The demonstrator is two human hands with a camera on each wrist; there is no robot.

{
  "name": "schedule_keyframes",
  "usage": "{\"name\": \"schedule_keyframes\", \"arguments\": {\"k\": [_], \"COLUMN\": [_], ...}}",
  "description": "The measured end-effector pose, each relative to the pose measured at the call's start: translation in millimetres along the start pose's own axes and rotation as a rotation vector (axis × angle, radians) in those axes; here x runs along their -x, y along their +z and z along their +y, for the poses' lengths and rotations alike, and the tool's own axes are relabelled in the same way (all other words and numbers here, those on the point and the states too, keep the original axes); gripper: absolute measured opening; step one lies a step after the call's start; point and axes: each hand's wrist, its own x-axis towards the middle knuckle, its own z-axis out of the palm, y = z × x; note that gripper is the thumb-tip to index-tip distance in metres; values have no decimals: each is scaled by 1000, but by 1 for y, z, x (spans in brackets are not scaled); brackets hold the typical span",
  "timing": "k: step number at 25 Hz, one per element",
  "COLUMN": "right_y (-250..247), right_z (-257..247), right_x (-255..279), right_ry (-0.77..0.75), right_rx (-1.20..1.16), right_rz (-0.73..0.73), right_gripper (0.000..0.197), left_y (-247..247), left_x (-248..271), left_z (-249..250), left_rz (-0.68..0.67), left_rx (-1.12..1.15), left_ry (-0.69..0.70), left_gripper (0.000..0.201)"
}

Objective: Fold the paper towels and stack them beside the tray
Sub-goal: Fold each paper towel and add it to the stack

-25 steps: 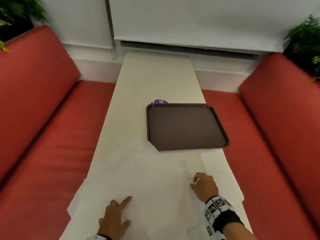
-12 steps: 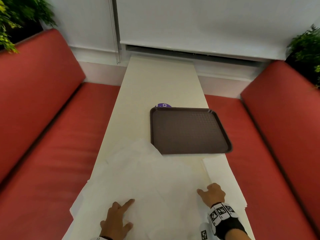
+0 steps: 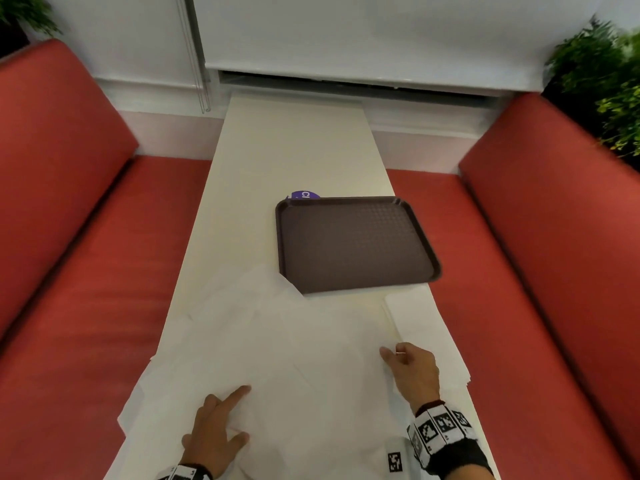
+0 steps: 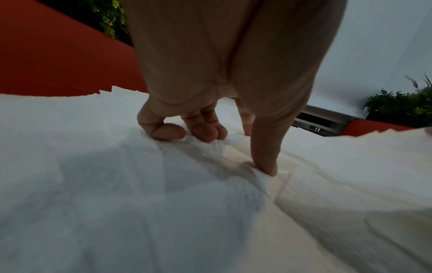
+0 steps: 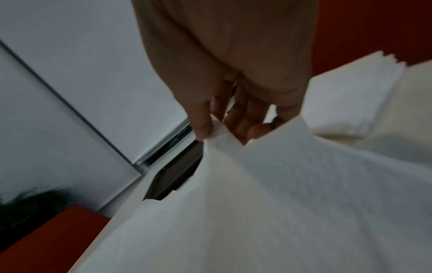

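Observation:
Loose white paper towels (image 3: 277, 358) lie spread in overlapping sheets over the near end of the table, one corner overlapping the dark brown tray (image 3: 353, 244). My left hand (image 3: 221, 427) rests on the sheets. In the left wrist view the left hand (image 4: 210, 131) presses the paper with a straight index finger and thumb, the other fingers curled. My right hand (image 3: 405, 365) pinches the right corner of the top towel. The right wrist view shows the right hand (image 5: 217, 133) lifting that towel (image 5: 280, 203). A stack of folded towels (image 3: 422, 327) lies just right of it, near the tray.
The narrow white table (image 3: 294, 150) runs away from me between two red benches (image 3: 86, 271) (image 3: 554, 271). A purple item (image 3: 304, 195) peeks out behind the tray's far left corner. Plants (image 3: 609, 84) stand behind the bench backs. The folded stack reaches the table's right edge.
My right hand has shifted slightly right along the towel's edge and now pinches its corner. The left hand stays pressed on the sheets. The head view has drifted a little.

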Motion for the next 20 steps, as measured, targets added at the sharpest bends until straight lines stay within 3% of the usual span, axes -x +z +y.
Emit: {"name": "schedule_keyframes", "arguments": {"k": [5, 7, 9, 11, 12, 13, 14, 16, 18, 20], "right_y": [-48, -76, -102, -122, -128, -131, -133, -132, -131, -133], "right_z": [-56, -91, -125, -150, -158, -162, -163, -163, -161, -154], "right_x": [12, 22, 34, 42, 42, 42, 40, 37, 36, 33], "right_ry": [-326, -476, -535, -472, -402, -317, -239, -163, -138, -127], "right_rx": [-307, -465, -574, -687, -758, -819, -836, -835, -847, -866], "right_rz": [4, -109, -253, -370, -419, -450, -472, -504, -519, -513], "right_gripper": [30, 11, 25, 26, 23, 31, 47, 73, 70, 50], "left_y": [-4, -14, -32, -56, -68, -80, -89, -105, -114, -115], "left_x": [-1, 1, 0, 0, -1, -1, -1, 4, 9, 10], "left_z": [0, 16, 47, 94, 119, 144, 166, 200, 222, 227], "left_rz": [-61, -63, 1, 80, 46, -76, -247, -513, -624, -631], "left_rx": [-39, -51, 71, 339, 526, 730, 917, 1110, 1148, 1166], "left_ry": [-10, 39, 173, 286, 329, 355, 369, 420, 480, 492], "left_gripper": [80, 72, 65, 53, 57, 73, 88, 88, 71, 67]}}
